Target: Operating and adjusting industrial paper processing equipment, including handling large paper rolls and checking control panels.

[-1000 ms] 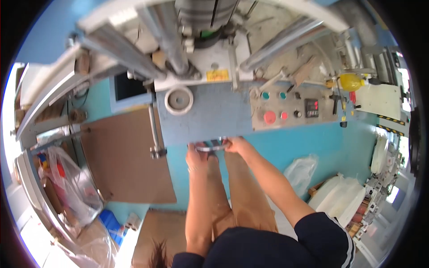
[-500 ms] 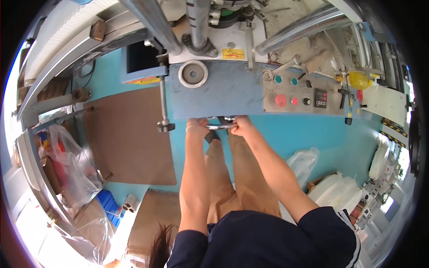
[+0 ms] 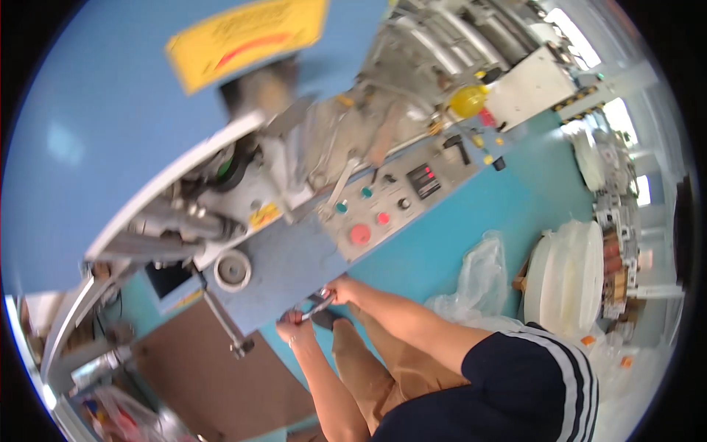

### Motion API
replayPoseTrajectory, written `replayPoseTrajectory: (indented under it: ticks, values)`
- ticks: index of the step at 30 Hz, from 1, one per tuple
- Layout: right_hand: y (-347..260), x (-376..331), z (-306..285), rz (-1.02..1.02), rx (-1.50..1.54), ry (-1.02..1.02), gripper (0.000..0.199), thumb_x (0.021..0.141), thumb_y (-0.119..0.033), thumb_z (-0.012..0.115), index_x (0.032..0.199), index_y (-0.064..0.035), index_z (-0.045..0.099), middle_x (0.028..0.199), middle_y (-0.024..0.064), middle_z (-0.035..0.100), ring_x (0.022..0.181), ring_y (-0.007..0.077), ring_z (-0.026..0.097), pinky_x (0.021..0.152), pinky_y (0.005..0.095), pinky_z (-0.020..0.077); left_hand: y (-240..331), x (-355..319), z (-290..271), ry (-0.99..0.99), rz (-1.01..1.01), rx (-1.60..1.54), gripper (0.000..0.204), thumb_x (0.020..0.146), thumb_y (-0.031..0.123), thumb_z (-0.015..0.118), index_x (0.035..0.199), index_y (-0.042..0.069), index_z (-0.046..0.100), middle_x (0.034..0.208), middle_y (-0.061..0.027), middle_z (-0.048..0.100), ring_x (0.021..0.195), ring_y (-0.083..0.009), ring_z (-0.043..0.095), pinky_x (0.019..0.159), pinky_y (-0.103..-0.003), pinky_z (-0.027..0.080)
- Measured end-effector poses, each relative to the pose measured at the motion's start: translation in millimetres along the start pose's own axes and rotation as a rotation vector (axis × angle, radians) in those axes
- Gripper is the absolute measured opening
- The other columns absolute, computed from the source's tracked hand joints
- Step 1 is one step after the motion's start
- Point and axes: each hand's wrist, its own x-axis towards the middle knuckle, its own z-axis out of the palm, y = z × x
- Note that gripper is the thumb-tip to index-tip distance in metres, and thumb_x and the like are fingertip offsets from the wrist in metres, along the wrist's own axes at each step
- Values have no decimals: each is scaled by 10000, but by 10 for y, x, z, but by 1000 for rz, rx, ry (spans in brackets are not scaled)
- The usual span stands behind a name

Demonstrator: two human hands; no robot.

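My left hand (image 3: 293,323) and my right hand (image 3: 341,289) both grip a small strip-like piece (image 3: 317,303) held between them, just below the front edge of a large blue machine (image 3: 287,261). Fingers of both hands are closed on it. What the piece is made of is too small and blurred to tell. My legs in tan trousers (image 3: 368,361) show under the hands.
The machine carries a grey control panel (image 3: 398,202) with red and green buttons, a round grey knob (image 3: 233,269) and a yellow label (image 3: 247,33). A brown board (image 3: 199,368) lies left on the teal floor. White rolls (image 3: 567,276) and plastic bags (image 3: 479,272) sit at right.
The view has tilted and swung close to the machine, which now fills the upper left. Both hands stay together on the small piece at the machine's edge.
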Motion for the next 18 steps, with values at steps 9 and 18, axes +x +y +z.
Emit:
replayPoseTrajectory:
  ticks: [9,18]
  values:
    - [36,-618,558,21,-199,9,144,764,-72,500,660,-129,419,560,-23,388,447,93,367,417,229,259,104,-322,-20,9,-15,-133,406,931,360,288,662,69,376,583,-44,424,558,-203,470,557,-335,483]
    - [36,-771,354,-240,-548,65,94,678,-50,533,588,-76,525,522,48,461,444,162,472,372,293,352,0,722,-683,-95,330,816,296,889,276,362,674,79,411,553,-32,404,515,-191,447,485,-297,424]
